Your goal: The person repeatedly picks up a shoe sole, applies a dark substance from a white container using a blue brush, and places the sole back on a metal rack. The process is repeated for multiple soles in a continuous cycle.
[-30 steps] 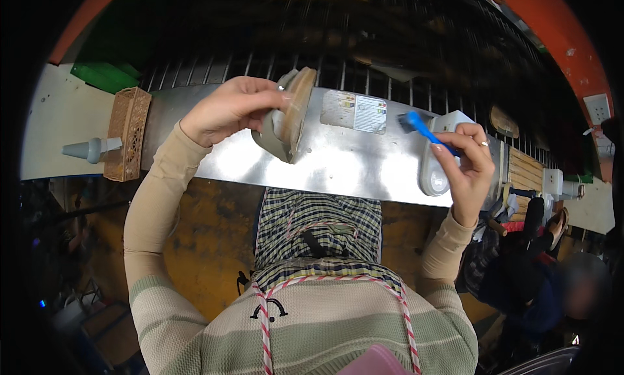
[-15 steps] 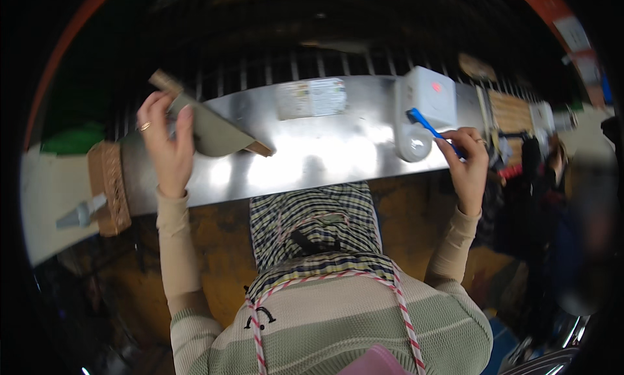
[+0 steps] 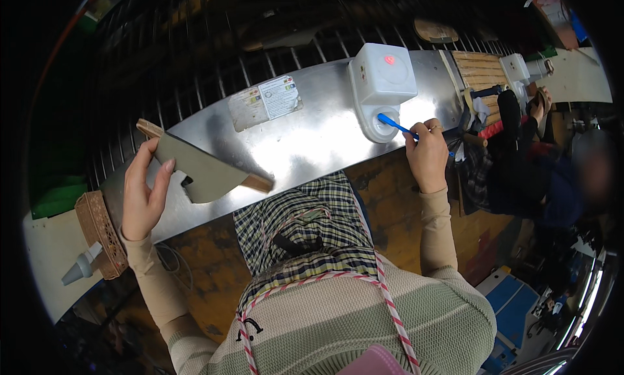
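My left hand [image 3: 144, 193] grips a grey-green flat piece [image 3: 198, 170] by its left side, thumb on top and fingers behind. The piece has one curved edge, and brown strip-like ends [image 3: 259, 182] stick out beyond it. It is tilted over the left part of the metal table. My right hand [image 3: 427, 155] pinches a slim blue brush [image 3: 402, 127] resembling a toothbrush. Its head is at the round cup [image 3: 382, 129] at the front of a white plastic dispenser [image 3: 385, 76]. Whether the bristles touch the inside of the cup cannot be made out.
A worn printed sheet [image 3: 266, 102] lies on the shiny metal table [image 3: 318, 141]. Dark metal bars [image 3: 244, 69] run behind it. At the left end stand a brown woven basket [image 3: 102, 235] and a grey nozzle-shaped object [image 3: 81, 264]. Slatted wood [image 3: 480, 73] and another person [image 3: 546, 160] are at right.
My view has turned, shifting the whole scene. The brush head has moved from above the dispenser's cup down to it. The grey-green piece stays in my left hand, its broad face now more visible.
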Demonstrator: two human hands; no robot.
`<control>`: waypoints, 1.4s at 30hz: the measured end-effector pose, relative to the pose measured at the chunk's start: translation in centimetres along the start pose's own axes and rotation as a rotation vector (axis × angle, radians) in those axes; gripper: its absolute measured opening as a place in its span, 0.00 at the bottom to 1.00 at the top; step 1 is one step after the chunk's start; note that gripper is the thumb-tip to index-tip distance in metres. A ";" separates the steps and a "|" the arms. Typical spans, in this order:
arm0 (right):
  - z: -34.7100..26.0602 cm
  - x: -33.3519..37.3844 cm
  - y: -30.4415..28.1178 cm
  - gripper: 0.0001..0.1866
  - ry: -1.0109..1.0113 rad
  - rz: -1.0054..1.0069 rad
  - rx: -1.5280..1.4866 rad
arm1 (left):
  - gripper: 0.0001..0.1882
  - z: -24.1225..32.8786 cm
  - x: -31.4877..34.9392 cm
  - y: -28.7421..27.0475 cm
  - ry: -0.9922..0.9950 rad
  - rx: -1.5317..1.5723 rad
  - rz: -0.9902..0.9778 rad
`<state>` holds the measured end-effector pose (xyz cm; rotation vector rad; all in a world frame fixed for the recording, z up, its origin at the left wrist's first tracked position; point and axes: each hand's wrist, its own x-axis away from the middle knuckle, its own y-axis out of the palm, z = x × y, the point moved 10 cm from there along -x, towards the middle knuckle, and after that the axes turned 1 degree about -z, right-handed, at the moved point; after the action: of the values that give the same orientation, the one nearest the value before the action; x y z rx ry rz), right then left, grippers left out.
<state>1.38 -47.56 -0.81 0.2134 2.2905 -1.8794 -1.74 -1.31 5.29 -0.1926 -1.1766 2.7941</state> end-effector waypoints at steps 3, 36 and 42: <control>-0.1 0.0 -0.1 0.08 0.001 -0.005 -0.009 | 0.38 1.8 0.8 -0.8 0.143 -0.270 -0.071; -21.2 -3.9 -2.1 0.07 -0.257 -0.158 -1.417 | 0.42 7.2 -4.8 4.7 0.312 0.440 0.147; -21.2 -4.7 -3.4 0.08 -0.338 -0.012 -1.290 | 0.43 8.4 -3.8 4.3 0.393 0.358 0.151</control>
<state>4.38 -27.41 7.54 -0.2702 2.6670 -0.1306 0.53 -10.77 8.37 -0.7806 -0.5870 2.8434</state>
